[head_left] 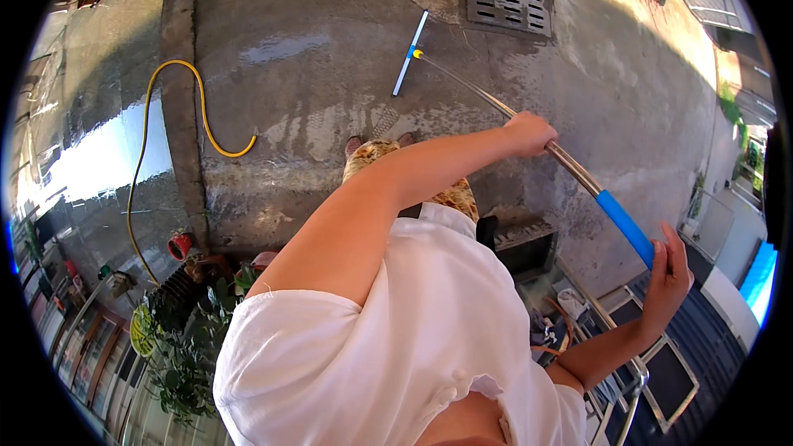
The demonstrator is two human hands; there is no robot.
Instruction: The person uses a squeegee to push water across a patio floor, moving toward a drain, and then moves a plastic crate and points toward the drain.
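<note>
Head view: your left hand point(531, 134) holds the floor wiper point(574, 167) tight; your right hand point(667, 279), fingers loose, touches its blue handle point(624, 227).

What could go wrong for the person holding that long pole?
The ground has shiny, wet-looking patches, so the person's shoes might slip.

The left hand is closed around the pole, but the right hand has fingers stretched out by the blue grip, so that end could perhaps slide away.

The yellow hose curls on the ground to the person's left, so stepping that way might trip them.
</note>
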